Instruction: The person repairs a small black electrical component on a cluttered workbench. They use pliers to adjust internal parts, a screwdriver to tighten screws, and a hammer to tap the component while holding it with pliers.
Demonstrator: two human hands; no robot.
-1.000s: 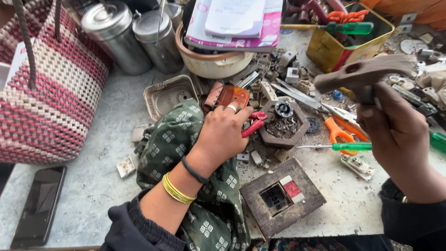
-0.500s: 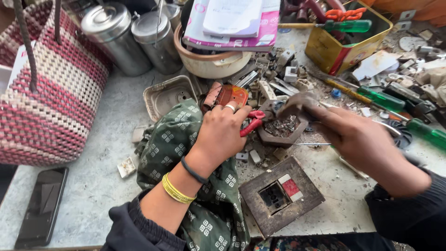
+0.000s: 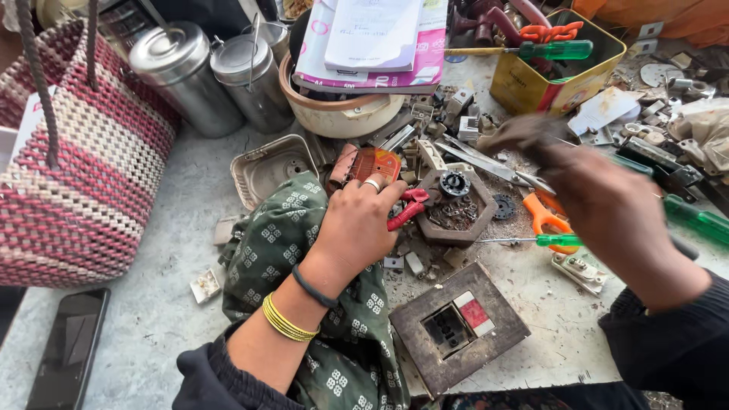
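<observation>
Our dusty grey stone desk is cluttered, yellow square tin at back, left hand closed on red-handled pliers, blurred right hand grip unclear.

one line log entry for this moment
left hand: rests on green patterned cloth, by red-handled pliers | right hand: blurred, above orange-handled scissors | bench: square brown switch plate

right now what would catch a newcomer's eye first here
The left hand in the middle, resting on a green printed cloth beside red-handled pliers. Left of it stands a big red and white woven basket. The right hand is blurred above heaped metal scrap and an orange-handled tool.
</observation>
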